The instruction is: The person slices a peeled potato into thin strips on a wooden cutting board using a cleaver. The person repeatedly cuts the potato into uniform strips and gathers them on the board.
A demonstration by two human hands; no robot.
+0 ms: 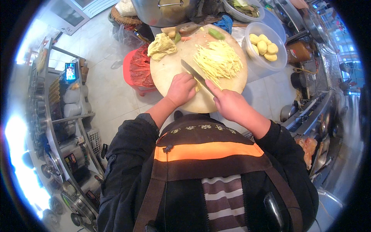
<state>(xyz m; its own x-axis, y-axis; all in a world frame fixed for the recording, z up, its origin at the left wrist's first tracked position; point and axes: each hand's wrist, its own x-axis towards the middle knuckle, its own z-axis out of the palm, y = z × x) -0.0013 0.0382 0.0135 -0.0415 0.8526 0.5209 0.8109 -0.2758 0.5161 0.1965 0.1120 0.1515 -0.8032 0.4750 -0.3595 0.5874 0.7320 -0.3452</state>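
Note:
My right hand grips a kitchen knife, its index finger stretched along the blade. The blade lies slantwise over a round chopping board, pointing up and left. Just left of the blade, my left hand has its fingers curled down on a pale yellow potato piece, mostly hidden beneath them. Right of the knife spreads a heap of thin potato shreds. A crumpled yellow cloth sits at the board's upper left edge.
Peeled potatoes fill part of a clear plastic bowl at right. A green vegetable piece lies at the board's far edge. Behind stands a large metal pot. A red stool bearing a red bag is at left.

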